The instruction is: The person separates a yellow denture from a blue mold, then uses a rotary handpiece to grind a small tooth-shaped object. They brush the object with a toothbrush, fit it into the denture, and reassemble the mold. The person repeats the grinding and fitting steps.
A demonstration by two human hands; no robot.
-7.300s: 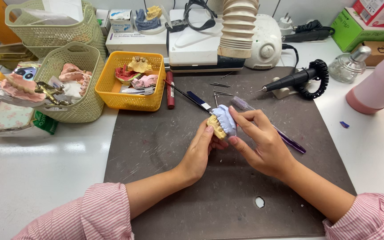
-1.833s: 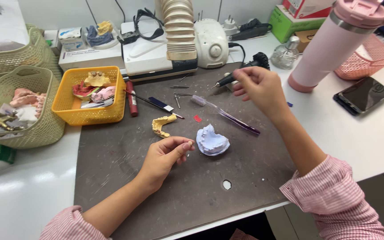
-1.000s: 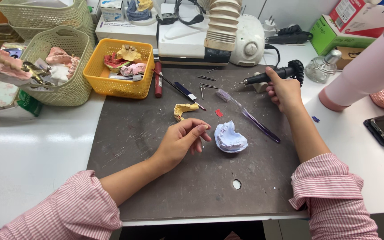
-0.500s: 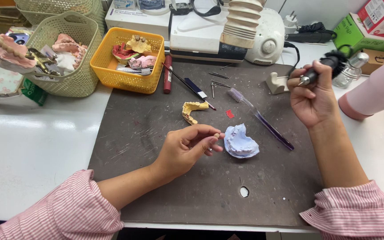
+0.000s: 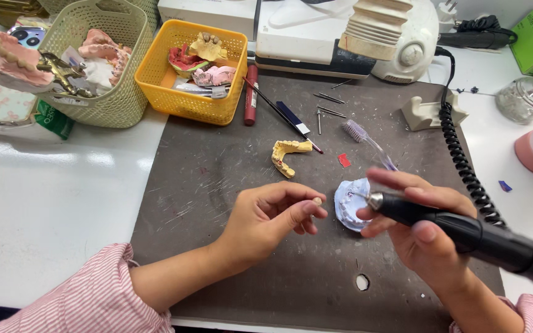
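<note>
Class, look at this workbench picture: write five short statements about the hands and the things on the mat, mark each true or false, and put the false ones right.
1. The right hand holds a black rotary handpiece. True.
2. The left hand grips the yellow dental cast. False: that cast lies alone on the dark mat, apart from the left hand.
3. A pale blue dental cast lies on the mat by the handpiece tip. True.
4. The yellow basket is empty. False: it holds several dental models.
5. A coiled black cord runs from the handpiece toward the white machine. True.
</note>
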